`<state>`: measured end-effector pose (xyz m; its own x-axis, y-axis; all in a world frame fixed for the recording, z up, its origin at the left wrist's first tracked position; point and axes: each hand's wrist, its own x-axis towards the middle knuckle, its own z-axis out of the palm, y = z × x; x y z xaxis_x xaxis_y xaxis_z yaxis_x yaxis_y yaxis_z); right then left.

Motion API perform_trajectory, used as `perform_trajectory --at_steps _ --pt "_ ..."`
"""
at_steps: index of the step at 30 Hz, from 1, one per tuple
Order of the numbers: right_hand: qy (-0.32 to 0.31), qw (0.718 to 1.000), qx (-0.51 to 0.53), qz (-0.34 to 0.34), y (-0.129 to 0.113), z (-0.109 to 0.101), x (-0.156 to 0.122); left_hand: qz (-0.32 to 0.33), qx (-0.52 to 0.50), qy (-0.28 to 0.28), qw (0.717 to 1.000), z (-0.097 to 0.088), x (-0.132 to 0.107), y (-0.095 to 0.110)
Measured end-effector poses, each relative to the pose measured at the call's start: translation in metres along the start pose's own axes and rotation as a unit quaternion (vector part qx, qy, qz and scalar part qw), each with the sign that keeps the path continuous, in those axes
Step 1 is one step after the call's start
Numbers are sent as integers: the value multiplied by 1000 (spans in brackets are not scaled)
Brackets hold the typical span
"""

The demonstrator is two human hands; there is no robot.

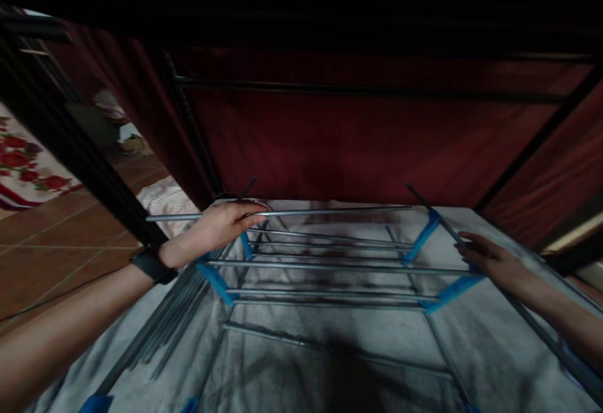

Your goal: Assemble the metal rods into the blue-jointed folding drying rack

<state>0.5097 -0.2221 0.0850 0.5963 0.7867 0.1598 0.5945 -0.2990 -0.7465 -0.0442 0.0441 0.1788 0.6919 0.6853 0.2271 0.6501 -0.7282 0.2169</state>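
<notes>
Left hand (233, 218) pinches a metal rod (325, 212) crosswise at the far end of the blue-jointed tubular rack (339, 268); right hand (490, 262) touches a side tube (423, 200) beside a blue connector (455, 292), its grip indeterminable; further rods (162, 322) lie at left on the grey blanket (264, 375)

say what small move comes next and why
I'd probably slide the rod rightward: the left hand holds it with its left end jutting past the rack, while its right end seems to stop short of the right rear bracket.
</notes>
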Motion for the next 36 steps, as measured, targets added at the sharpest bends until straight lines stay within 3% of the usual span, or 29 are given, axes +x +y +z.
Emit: perform_trajectory --at_steps 3,6,15,22,30,36 --pt "-2 994 85 64 -19 9 9 16 -12 -19 1000 13 20 9" --pt "-3 986 146 79 -20 14 24 24 -17 -24 999 24 37 21" --pt "-15 987 142 74 -21 23 72 6 0 -28 1000 55 74 36" --pt "-44 992 115 10 -9 25 87 13 -33 -39 999 74 81 34" --pt "-40 981 176 73 -11 28 85 0 -53 -54 997 81 84 33" --pt "-41 982 179 49 -17 27 79 8 -53 -62 997 83 82 32"
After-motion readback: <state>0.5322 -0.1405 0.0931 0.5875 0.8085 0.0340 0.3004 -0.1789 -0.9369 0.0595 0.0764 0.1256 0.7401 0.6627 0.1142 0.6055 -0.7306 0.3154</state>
